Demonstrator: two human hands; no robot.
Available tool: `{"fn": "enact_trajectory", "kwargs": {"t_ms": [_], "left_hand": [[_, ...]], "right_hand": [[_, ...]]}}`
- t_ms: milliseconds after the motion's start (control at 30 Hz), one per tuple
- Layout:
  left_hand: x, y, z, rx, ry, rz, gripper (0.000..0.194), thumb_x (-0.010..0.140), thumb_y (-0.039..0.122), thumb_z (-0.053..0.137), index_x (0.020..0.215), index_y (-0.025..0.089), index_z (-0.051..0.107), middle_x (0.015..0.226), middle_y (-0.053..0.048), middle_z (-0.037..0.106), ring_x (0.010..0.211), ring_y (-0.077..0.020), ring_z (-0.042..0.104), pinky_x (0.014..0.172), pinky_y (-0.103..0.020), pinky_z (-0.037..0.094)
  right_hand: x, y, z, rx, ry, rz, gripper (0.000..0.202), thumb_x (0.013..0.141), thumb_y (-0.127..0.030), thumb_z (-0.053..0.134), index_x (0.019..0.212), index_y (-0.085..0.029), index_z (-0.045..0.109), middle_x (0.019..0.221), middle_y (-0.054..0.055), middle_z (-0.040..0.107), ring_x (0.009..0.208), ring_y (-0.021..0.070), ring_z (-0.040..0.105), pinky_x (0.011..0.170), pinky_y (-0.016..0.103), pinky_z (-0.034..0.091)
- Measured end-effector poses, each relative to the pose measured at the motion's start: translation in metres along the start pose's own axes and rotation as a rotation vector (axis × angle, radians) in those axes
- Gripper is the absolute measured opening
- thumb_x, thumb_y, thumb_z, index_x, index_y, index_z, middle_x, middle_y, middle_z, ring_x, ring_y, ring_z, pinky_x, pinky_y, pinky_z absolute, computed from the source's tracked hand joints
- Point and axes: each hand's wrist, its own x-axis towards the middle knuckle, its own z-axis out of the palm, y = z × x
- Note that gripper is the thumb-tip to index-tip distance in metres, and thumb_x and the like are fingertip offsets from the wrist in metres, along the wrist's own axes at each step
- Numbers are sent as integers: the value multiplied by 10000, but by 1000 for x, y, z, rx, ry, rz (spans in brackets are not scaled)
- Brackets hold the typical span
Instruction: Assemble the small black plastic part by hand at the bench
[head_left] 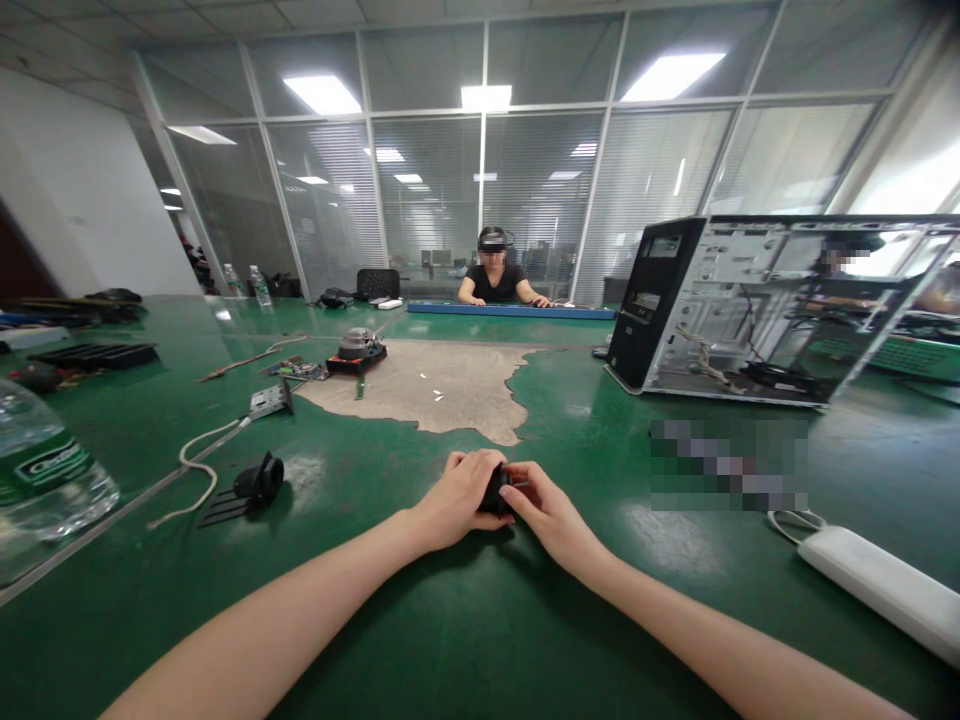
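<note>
Both hands meet low centre on the green table [480,640]: left hand [459,497] is curled over a small black part [495,492], fingers wrapped on its top and left side; right hand [546,507] pinches the same part from the right with fingertips, so both are closed on it. Part sits just above the tabletop, mostly hidden by fingers, can't tell its exact shape. By size from here: table surface has a big worn patch [427,385] where the green coating is gone, ahead of the hands. Open PC case [757,305] lies on its side at right, well apart from the hands, side panel off, cables visible inside. Another person [496,272] sits at the far end of the table, hands on a long blue strip [510,311]. Clear water bottle [41,470] at the left edge, close to camera. White power adapter [885,590] with cable at lower right. Black fan/heatsink unit [358,352] at the far left edge of the worn patch. Small black fitting [259,482] lies left of the hands, next to a white cable [199,455] running to a grey bracket [270,400].
</note>
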Motion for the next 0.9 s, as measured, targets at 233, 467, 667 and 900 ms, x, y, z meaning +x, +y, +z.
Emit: {"fn": "enact_trajectory", "kwargs": {"t_ms": [233,467,667,900], "left_hand": [[0,1,-2,-8,-14,10,581,663,292,644,1124,209,299,1084,-59,489,987,-214,454,820,-339,290],[-1,2,-2,-8,-5,2,556,678,333,625,1121,208,313,1073,-66,496,985,-222,459,815,-345,289],[-1,3,-3,-9,-6,-1,544,680,344,623,1110,206,320,1060,-62,499,978,-221,461,810,-344,294],[-1,3,-4,-12,-16,5,576,663,291,643,1123,208,306,1080,-59,493,981,-217,460,819,-344,293]], "right_hand": [[-5,-6,1,-21,-27,-52,141,788,-241,497,913,-208,442,864,7,554,815,139,569,724,272,471],[-4,-3,1,42,-31,-23,142,790,-253,497,903,-206,425,843,-2,543,783,129,576,681,256,481],[-4,-4,1,13,-30,4,176,787,-257,497,945,-202,444,918,25,560,821,144,583,722,285,485],[-6,-7,2,25,-45,-38,173,785,-256,507,933,-212,431,887,8,554,825,137,575,736,278,474]]}}
